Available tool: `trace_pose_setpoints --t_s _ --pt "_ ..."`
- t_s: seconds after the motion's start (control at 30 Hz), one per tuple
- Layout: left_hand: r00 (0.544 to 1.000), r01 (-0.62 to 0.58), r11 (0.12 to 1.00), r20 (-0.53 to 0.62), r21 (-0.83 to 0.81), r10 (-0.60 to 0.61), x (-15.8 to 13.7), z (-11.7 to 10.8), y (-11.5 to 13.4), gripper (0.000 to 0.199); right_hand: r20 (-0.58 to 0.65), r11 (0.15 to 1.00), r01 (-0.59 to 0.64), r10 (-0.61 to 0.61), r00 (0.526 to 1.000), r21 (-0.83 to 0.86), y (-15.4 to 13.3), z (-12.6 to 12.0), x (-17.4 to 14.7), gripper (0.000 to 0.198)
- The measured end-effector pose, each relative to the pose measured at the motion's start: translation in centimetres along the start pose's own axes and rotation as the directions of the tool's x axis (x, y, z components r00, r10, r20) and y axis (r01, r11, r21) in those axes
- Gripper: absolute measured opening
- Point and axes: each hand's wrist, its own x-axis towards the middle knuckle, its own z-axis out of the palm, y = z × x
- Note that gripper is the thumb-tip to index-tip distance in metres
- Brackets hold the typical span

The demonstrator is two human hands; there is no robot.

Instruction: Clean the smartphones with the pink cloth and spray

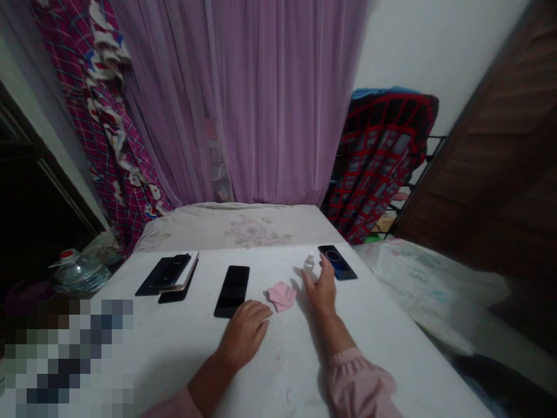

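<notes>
My right hand reaches forward, thumb and fingers apart, beside a small clear bottle with a pale top. The bottle stands upright near the thumb; I see no firm grip on it. Behind the fingers lies a dark blue phone with a ring mark. My left hand rests low with its fingers stretched out, just at the near end of a black phone. Between both hands sits a crumpled pink cloth, touched by neither.
Several phones lie overlapping at the table's left. The white table meets a floral cloth at the back, below purple curtains. A large water bottle stands off the left edge; plastic sheeting is at the right.
</notes>
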Motion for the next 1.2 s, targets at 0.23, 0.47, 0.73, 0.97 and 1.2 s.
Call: trace_pose_setpoints --t_s 0.23,0.47,0.73,0.97,1.2 --pt "0.997 -0.081 0.983 -0.005 0.163 0.083 -0.3 0.7 0.2 0.037 0.159 0.999 -0.037 0.042 0.986 -0.036 0.5 0.4 1.1 0.062" --pt "0.997 0.044 0.944 0.048 0.328 -0.063 3.0 2.9 1.8 0.044 0.124 0.999 -0.049 0.05 0.991 -0.017 0.6 -1.7 -0.1 0.056" --pt "0.995 0.083 0.992 -0.069 0.099 -0.076 7.8 1.6 -0.7 0.022 0.107 0.989 -0.133 0.126 0.986 0.062 1.1 -0.4 -0.3 0.061" --pt "0.987 0.155 0.987 -0.034 0.048 -0.154 9.0 1.8 -1.2 0.034 0.161 0.973 -0.155 0.127 0.979 0.171 0.8 -1.2 -0.8 0.068" --pt "0.994 0.104 0.992 -0.043 0.067 -0.101 3.3 2.3 -0.1 0.042 0.255 0.989 -0.133 0.111 0.961 0.069 0.2 -1.2 -0.7 0.064"
